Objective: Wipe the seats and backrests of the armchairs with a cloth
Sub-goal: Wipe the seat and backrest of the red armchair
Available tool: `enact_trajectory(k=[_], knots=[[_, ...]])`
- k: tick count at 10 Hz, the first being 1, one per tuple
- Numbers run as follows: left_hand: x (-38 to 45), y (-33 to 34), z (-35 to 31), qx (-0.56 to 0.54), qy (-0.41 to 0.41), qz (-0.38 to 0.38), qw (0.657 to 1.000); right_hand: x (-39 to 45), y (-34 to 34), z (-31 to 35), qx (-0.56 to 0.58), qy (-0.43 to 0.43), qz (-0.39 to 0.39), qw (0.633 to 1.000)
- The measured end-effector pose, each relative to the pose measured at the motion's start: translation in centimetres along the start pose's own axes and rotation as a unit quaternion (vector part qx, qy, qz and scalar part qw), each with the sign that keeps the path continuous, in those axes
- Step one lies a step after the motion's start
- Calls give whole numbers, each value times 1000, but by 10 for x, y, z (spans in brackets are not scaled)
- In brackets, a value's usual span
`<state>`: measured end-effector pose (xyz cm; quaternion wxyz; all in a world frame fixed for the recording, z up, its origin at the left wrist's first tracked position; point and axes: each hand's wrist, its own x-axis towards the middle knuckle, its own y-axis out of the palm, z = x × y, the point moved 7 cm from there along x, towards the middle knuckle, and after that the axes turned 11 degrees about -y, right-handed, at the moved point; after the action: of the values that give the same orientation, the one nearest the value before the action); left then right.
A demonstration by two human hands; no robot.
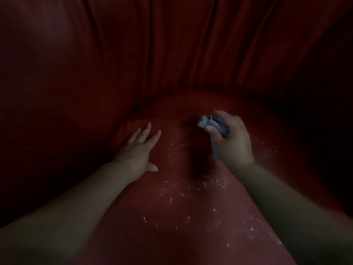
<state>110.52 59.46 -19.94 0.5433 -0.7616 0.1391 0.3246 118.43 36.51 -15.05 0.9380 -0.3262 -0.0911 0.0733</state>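
A dark red armchair fills the view in dim light. Its seat (172,207) is sprinkled with small white crumbs, thickest around the middle. The pleated backrest (181,44) rises behind it. My right hand (233,138) is raised slightly above the seat's right side and is closed around a bunched grey cloth (208,122), which sticks out past the fingers to the left. My left hand (137,152) lies flat on the seat's left side, palm down, fingers spread, holding nothing.
The chair's padded left arm (47,111) curves up beside my left hand. The right arm (315,121) is in deep shadow. Nothing else is visible beyond the chair.
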Motion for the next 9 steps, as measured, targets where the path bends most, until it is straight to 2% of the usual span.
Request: enact_trajectory(k=[1, 2, 3, 4, 5, 6, 7, 8, 9], knots=[[2, 6, 4, -32, 27, -51, 998, 25, 27, -14, -67, -13, 9, 998], [2, 5, 7, -52, 43, -77, 995, 14, 56, -9, -120, -35, 26, 992], [2, 4, 6, -57, 49, -87, 993, -25, 69, 10, -117, -146, 89, 978], [2, 3, 5, -66, 50, -94, 992, -28, 52, -1, -110, -158, 108, 975], [1, 2, 4, -94, 52, -110, 988, 12, 48, -22, -112, -45, 44, 992], [-4, 2, 7, -130, 48, -130, 982, 9, 84, 12, -123, -102, 78, 984], [-14, 4, 11, -151, 42, -154, 976, -36, 94, 36, -123, -236, 156, 951], [-25, 7, 16, -173, 24, -166, 971, -27, 70, 13, -179, -242, 107, 948], [-30, 9, 17, -187, 14, -175, 966, 6, 58, 4, -158, -170, -16, 973]])
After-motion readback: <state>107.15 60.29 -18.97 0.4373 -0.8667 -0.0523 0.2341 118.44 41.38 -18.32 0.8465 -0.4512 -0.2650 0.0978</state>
